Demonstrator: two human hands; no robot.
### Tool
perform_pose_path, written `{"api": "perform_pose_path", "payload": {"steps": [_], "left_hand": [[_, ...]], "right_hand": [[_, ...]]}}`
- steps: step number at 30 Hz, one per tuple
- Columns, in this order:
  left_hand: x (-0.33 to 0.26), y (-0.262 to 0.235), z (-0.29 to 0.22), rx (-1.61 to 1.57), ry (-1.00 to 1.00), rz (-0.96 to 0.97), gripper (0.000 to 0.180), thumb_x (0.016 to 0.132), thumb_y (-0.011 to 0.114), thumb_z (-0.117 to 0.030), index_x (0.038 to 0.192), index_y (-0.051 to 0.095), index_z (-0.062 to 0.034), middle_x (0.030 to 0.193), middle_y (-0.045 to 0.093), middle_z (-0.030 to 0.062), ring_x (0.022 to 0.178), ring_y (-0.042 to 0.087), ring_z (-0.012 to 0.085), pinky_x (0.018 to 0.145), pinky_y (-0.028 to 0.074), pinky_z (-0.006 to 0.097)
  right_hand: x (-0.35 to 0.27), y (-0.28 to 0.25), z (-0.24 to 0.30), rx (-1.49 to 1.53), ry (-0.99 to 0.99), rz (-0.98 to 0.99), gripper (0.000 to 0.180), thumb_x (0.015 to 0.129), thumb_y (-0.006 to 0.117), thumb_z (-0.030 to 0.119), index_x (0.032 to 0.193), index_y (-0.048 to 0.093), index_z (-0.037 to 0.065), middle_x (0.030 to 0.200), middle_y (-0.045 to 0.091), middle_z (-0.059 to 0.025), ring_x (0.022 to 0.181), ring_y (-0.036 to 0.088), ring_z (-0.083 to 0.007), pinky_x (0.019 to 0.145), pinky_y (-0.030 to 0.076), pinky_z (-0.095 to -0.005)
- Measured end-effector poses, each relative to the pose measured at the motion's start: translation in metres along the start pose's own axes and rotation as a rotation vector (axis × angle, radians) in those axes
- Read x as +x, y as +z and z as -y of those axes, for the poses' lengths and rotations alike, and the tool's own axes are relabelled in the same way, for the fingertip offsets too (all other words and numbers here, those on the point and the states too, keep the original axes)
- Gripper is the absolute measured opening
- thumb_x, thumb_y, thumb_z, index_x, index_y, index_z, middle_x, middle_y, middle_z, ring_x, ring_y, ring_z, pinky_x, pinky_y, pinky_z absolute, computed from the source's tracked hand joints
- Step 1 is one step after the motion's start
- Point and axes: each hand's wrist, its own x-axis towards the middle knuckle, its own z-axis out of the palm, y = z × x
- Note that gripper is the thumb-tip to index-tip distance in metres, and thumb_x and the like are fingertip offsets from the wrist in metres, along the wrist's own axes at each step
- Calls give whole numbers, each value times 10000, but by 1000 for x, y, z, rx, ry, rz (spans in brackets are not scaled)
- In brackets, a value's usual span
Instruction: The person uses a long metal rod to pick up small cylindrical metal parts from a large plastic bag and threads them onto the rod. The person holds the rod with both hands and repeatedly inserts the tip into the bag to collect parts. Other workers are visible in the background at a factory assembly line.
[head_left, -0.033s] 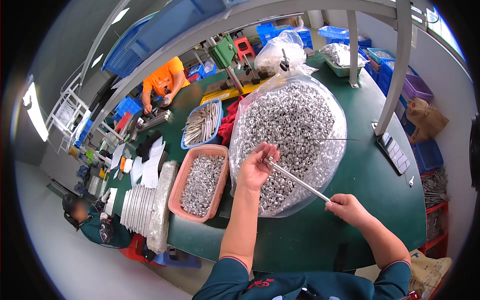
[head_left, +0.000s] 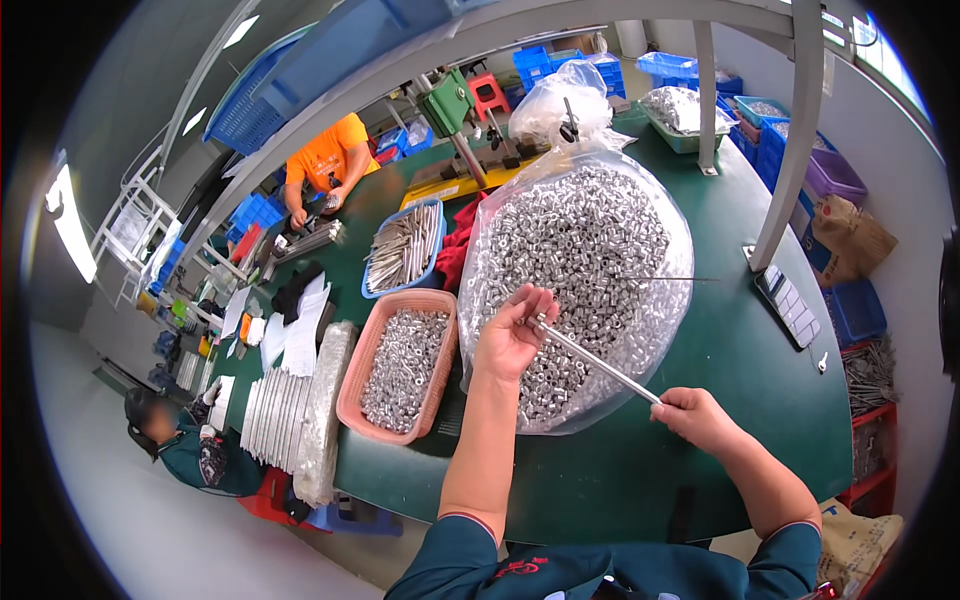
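A thin, straight metal rod (head_left: 600, 365) slants across the front of a big clear plastic bag (head_left: 682, 330) that lies spread open on the table. Heaped in the bag are many short silvery metal sleeves (head_left: 575, 240). My right hand (head_left: 700, 417) grips the rod's near end between thumb and curled fingers. At its far end, my left hand (head_left: 515, 335) is palm up with fingers curled in, pinching a small metal sleeve (head_left: 541, 320) against the rod's tip. Whether more sleeves lie inside that palm is hidden.
Left of the bag stand a pink basket (head_left: 350, 405) of small metal parts and a blue basket (head_left: 371, 291) of rods. A phone (head_left: 788, 306) lies at right by a metal frame post (head_left: 785, 170). A green press (head_left: 447, 103) stands behind. Two people work at left.
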Motion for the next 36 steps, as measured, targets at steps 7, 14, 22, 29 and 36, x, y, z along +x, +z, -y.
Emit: {"api": "perform_pose_path", "payload": {"steps": [7, 14, 22, 29, 36], "left_hand": [[2, -7, 3, -92, 10, -29, 222, 886, 489, 54, 1080, 594, 39, 1100, 632, 207, 1089, 606, 338, 1015, 472, 485], [4, -4, 5, -27, 113, -59, 247, 894, 460, 70, 1101, 587, 25, 1133, 624, 209, 1134, 581, 349, 1017, 476, 470], [4, -1, 4, 46, 223, 9, 367, 809, 450, 161, 1132, 554, 19, 1152, 617, 200, 1164, 562, 343, 1018, 482, 444], [0, 6, 3, 105, 279, -45, 499, 703, 408, 243, 1133, 542, 30, 1166, 599, 194, 1178, 553, 335, 1016, 488, 429], [1, 7, 9, 80, 399, -111, 527, 676, 404, 260, 1129, 541, 29, 1168, 587, 197, 1186, 546, 334, 1027, 481, 427]], "right_hand": [[1, 0, 0, 33, 19, 28, 249, 911, 601, 257, 915, 654, 14, 686, 509, 32, 628, 448, -63, 556, 371, -238], [1, 1, -1, 33, 2, 31, 246, 914, 597, 258, 912, 657, 20, 684, 505, 33, 605, 436, -55, 533, 354, -232], [1, 1, -1, 75, 27, 48, 253, 916, 596, 262, 912, 648, 15, 679, 496, 36, 584, 422, -48, 505, 339, -223], [2, 1, -2, 53, 15, 57, 249, 918, 593, 263, 921, 649, 20, 675, 491, 40, 576, 419, -46, 504, 336, -219], [2, 5, -7, 200, 70, 103, 231, 924, 587, 255, 918, 645, 31, 660, 470, 49, 566, 400, -35, 485, 319, -206]]}}
